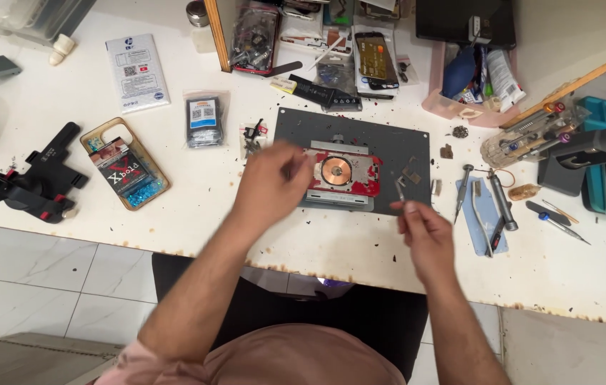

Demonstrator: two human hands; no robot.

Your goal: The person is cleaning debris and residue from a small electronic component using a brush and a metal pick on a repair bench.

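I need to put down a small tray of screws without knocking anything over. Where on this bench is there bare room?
Bare bench lies along the near edge between the phone case and the grey mat. Another patch lies between the black clamp and the white leaflet. The far edge and the right side around the screwdrivers are crowded.
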